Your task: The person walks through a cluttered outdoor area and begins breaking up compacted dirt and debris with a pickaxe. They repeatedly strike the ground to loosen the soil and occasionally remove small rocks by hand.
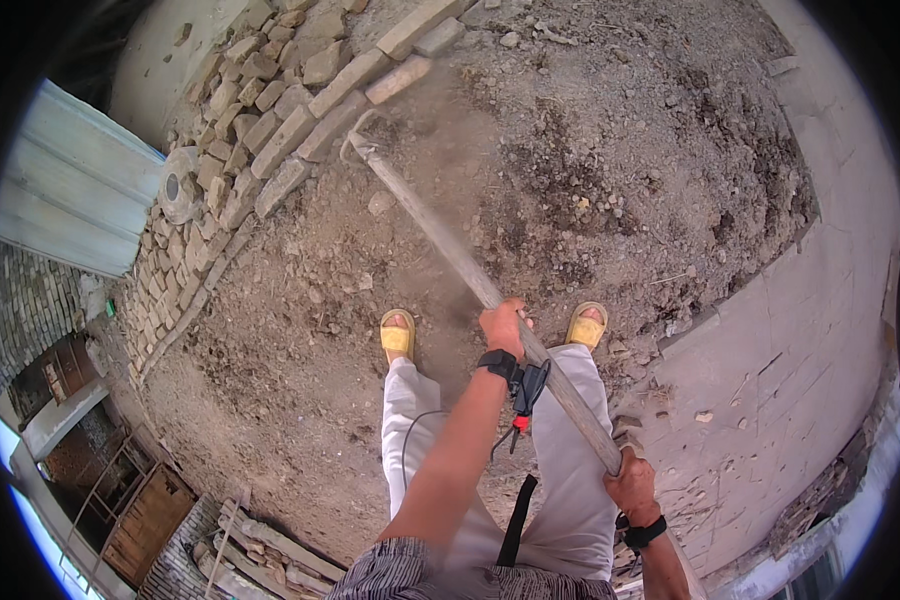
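A long wooden-handled tool [450,244] runs slantwise from the lower right up to the brick edging, where its metal head [364,139] rests at the soil. The head looks like a hoe or rake; its exact kind cannot be told. My left hand [503,327] grips the middle of the shaft, between and just ahead of my feet. Lower down, my right hand [631,481] is closed around the shaft beside my right leg. Loose, cloddy soil [330,300] surrounds the tool, with some dust near its head.
Stacked bricks [262,112] line the soil's upper left, with a round holed stone-like object [180,185] among them. A paved slab [765,375] borders the right. My sandalled feet [398,335] stand on the soil. Timber pieces [270,551] lie at lower left.
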`<state>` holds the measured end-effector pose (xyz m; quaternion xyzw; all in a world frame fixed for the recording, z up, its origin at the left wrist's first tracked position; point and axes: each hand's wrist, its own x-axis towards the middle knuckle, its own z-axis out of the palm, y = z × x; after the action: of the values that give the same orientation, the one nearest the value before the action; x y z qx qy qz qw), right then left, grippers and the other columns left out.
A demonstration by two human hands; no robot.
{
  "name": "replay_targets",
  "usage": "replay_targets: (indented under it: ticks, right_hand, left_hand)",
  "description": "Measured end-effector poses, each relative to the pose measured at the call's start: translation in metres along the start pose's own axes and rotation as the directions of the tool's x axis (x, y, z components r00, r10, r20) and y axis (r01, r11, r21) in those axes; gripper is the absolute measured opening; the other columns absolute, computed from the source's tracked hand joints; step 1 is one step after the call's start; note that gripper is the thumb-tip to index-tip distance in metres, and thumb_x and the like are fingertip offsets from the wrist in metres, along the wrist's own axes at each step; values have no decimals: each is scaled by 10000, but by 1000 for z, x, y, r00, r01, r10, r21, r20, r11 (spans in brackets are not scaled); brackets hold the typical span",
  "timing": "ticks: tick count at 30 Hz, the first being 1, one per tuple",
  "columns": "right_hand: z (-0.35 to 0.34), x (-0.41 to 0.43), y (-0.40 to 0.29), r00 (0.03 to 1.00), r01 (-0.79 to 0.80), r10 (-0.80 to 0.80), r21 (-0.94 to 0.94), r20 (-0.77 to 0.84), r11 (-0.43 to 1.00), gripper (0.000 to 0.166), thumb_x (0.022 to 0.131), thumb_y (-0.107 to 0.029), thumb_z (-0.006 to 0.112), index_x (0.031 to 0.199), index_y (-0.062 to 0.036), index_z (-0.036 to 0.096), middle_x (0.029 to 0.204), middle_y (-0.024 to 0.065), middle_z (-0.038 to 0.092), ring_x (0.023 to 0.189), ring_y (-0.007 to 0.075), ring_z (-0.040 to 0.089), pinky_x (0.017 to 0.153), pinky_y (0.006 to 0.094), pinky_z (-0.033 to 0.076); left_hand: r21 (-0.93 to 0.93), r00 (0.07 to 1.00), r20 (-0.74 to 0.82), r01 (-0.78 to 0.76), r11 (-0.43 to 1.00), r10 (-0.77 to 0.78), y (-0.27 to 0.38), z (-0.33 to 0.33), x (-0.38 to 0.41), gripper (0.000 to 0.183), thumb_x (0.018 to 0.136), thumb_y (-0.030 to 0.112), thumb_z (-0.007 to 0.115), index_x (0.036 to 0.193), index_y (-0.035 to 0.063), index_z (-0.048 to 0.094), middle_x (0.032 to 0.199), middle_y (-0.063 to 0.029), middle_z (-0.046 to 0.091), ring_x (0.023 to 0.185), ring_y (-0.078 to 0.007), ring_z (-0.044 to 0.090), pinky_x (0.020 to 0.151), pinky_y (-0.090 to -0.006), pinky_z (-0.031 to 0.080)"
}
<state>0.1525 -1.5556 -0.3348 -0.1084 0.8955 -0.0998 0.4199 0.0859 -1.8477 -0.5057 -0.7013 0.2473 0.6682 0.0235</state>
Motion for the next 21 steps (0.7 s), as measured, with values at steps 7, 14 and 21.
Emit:
replay_targets:
  ticks: [7, 14, 21]
  right_hand:
    - [-23, -25, -29, 999, 35, -36, 53, 20, 998, 278, 611, -106, 672, 806, 11, 512, 594, 209, 571, 584, 400, 591, 563, 467, 489]
    - [-19, -45, -62, 999, -11, 11, 8, 40, 1000, 296, 614, -110, 680, 809, 7, 491, 578, 207, 562, 564, 401, 587, 543, 471, 486]
    - [-47, -70, -147, 1000, 4, -5, 34, 26, 999, 294, 635, -112, 686, 807, 12, 482, 563, 196, 564, 537, 388, 589, 512, 458, 486]
  left_hand:
    - [-73, 997, 69, -41, 996, 46, 16, -13, -24, 77, 711, 26, 599, 717, 3, 526, 579, -74, 498, 424, -205, 489, 391, -343, 387]
    - [-18, 998, 62, 28, 999, -27, 39, -29, -37, 69, 712, 32, 598, 695, 11, 534, 588, -78, 505, 431, -203, 493, 402, -346, 394]
    - [-107, 957, 276, 128, 986, -94, 69, -79, -8, 53, 727, 63, 594, 701, 32, 561, 583, -60, 504, 460, -192, 500, 424, -339, 410]
